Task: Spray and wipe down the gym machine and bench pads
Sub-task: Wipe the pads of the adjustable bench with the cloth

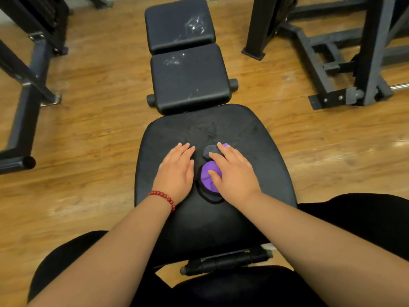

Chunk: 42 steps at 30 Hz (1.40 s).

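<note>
Gym: padded bench [190,80], steel machine frames [332,63]

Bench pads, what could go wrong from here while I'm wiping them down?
The white spray spots on the far pad and middle pad are unwiped; they may dry into streaks.
The right hand only presses flat on the purple and grey cloth, so it could bunch or slip.
The left hand rests bare on the near pad, possibly smudging it.
</note>
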Tool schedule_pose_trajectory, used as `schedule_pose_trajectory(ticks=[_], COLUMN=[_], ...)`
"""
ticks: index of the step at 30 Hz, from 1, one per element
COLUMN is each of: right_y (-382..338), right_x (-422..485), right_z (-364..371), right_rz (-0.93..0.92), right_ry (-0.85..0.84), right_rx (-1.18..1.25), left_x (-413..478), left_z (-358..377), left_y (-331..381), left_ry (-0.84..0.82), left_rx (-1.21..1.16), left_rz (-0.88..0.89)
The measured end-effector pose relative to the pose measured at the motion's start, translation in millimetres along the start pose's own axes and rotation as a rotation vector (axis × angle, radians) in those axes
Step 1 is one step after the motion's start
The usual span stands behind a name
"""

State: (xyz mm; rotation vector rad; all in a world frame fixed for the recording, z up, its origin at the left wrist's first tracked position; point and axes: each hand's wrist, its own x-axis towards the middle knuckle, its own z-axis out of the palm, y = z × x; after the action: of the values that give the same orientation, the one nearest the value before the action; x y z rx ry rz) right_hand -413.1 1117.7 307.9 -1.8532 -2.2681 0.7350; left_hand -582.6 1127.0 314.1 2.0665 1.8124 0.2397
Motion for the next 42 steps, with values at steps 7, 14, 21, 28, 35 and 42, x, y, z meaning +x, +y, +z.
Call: schedule_pose_trajectory(ticks=[7, 14, 21, 28, 35, 42], right_y=[73, 105, 109, 133, 145, 139], right_x=[11, 31, 57, 89, 92, 106], right_z=[-34, -50, -58, -54, -54, -48], right_rz=[0.111, 0.274, 0.424, 0.465, 0.325, 0.169], right_ry=[0.143, 0.141, 0.19, 0.061, -0.114, -0.027], right_rx=[0.134, 0.539, 0.852, 1.005, 1.264, 1.094], left_x=[50, 104, 143, 150, 152, 153], left_z=[11, 33, 59, 67, 71, 72], left_y=[36, 85, 100, 98, 97, 97], left_ry=[-0.032, -0.061, 0.023, 0.036, 0.037, 0.032], left_rx=[-0.048, -0.047, -0.014, 0.049, 0.084, 0.096], left_rz=[0.101, 0.197, 0.109, 0.126, 0.136, 0.137])
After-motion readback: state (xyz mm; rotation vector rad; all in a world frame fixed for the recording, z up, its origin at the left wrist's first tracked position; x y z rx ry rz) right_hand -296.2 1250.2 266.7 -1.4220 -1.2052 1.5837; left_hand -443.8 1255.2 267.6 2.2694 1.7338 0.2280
